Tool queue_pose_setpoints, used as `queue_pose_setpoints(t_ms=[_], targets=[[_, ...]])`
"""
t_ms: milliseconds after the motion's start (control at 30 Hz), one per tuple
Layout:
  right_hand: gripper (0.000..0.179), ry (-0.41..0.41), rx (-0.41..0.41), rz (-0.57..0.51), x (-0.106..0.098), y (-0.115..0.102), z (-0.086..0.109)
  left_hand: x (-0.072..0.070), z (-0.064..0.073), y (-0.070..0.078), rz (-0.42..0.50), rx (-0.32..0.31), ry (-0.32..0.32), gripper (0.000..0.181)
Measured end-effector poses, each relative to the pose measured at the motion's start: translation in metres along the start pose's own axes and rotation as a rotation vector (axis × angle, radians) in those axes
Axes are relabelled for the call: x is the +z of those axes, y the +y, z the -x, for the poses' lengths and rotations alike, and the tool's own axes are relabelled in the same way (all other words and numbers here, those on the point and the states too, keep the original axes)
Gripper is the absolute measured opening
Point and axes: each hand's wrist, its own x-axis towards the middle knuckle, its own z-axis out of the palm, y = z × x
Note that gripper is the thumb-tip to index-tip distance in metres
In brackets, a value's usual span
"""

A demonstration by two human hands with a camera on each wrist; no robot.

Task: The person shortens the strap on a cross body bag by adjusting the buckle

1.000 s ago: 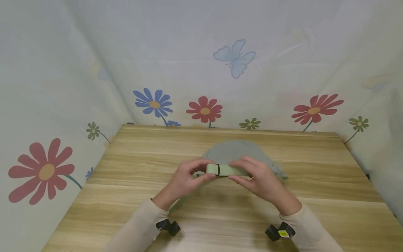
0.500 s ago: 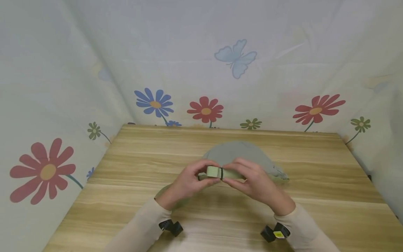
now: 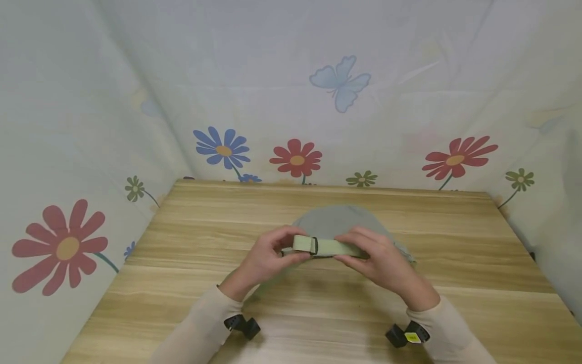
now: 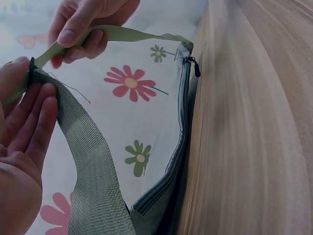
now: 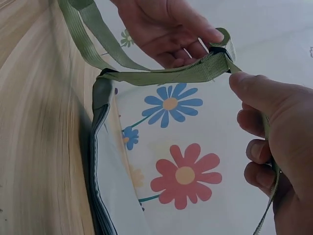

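Observation:
A grey-green zippered bag lies on the table, its curved edge away from me. Above its near side my left hand pinches a looped end of the light green webbing strap, beside a black slider buckle. Thumb and fingers of my right hand grip the strap to the right of that buckle, with a stretch of webbing taut between the hands. In the left wrist view the strap runs down to the bag's corner by the zipper pull. The right wrist view shows the zipper edge and a doubled strap length.
The wood-grain table extends around the bag on all sides. Behind it and at the sides hangs a white curtain printed with flowers and a butterfly. Black wrist cameras sit on both sleeves.
My hands came closer together half a second ago, with the buckle further right. Now the right hand has drawn back to the right, and the buckle sits slightly further left with more strap showing.

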Motion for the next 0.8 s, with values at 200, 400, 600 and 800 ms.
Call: queue_pose_setpoints(t_ms=[200, 400, 600, 800], targets=[[0.026, 0.015, 0.011, -0.026, 0.006, -0.003, -0.002, 0.001, -0.001, -0.004, 0.079, -0.065, -0.053, 0.043], [0.03, 0.037, -0.036, -0.037, 0.013, -0.003, -0.005, 0.005, -0.003, -0.009, 0.06, -0.003, -0.038, 0.038], [0.034, 0.069, -0.051, -0.051, 0.016, -0.005, -0.009, 0.007, -0.002, -0.011, -0.008, -0.024, -0.003, 0.036], [0.033, 0.072, -0.033, -0.053, 0.016, -0.004, -0.009, 0.01, -0.001, -0.012, -0.044, -0.032, -0.016, 0.029]])
